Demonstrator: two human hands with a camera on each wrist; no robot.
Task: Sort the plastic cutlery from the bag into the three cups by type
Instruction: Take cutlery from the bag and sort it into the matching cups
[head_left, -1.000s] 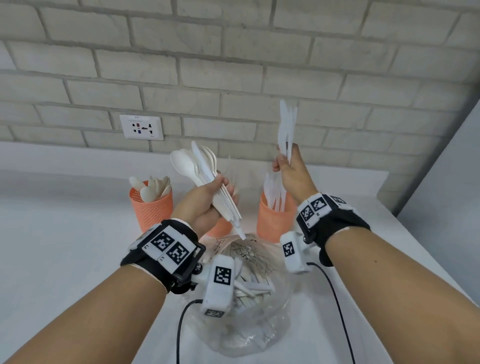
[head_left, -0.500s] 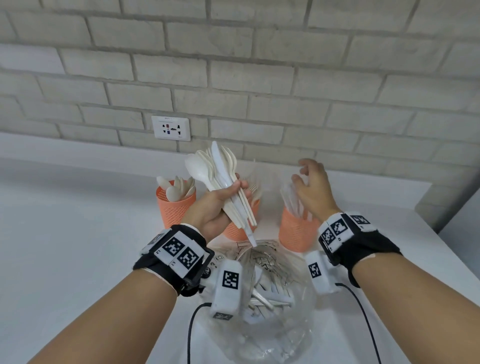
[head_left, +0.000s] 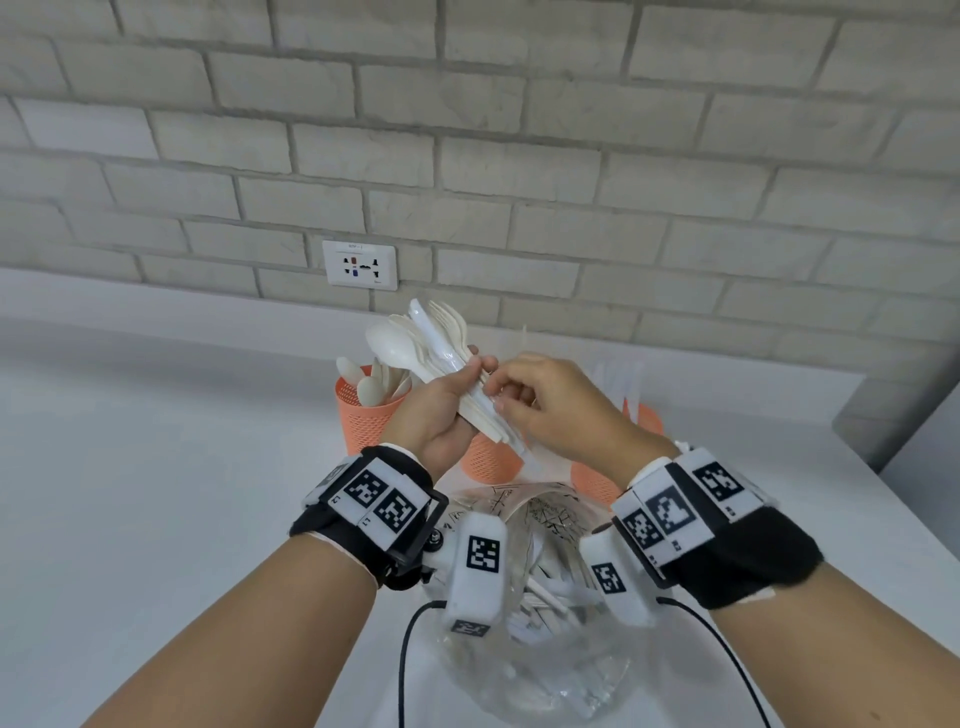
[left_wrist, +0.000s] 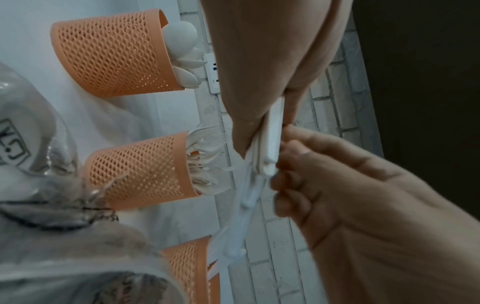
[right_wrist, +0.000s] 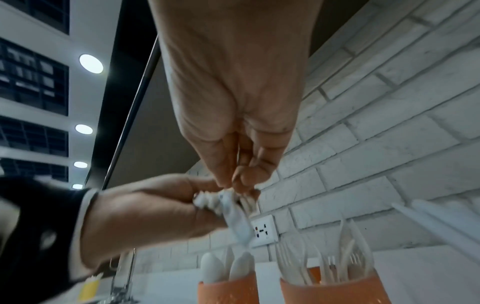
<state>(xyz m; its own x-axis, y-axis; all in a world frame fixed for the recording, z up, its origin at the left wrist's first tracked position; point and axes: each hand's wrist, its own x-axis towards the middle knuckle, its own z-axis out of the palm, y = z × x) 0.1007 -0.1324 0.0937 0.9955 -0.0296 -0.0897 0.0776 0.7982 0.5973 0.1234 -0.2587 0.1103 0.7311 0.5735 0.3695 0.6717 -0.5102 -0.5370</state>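
Three orange mesh cups on the counter (head_left: 156, 467): spoon cup (head_left: 363, 415) left, fork cup (left_wrist: 140, 170) middle, knife cup (head_left: 597, 483) right, mostly hidden behind the wrists. Left hand (head_left: 441, 415) grips a mixed cutlery bundle (head_left: 431, 348), long axis tilted, heads up and away to the left, handles down toward the right hand (head_left: 550, 410). Right hand pinches at the handle ends, likely drawing one piece out; which type, cannot tell. Clear bag (head_left: 535, 649) lies below, between the forearms, more cutlery inside.

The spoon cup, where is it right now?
In the head view the spoon cup stands leftmost of the three orange cups, on the white counter below the wall socket, just left of the left hand.
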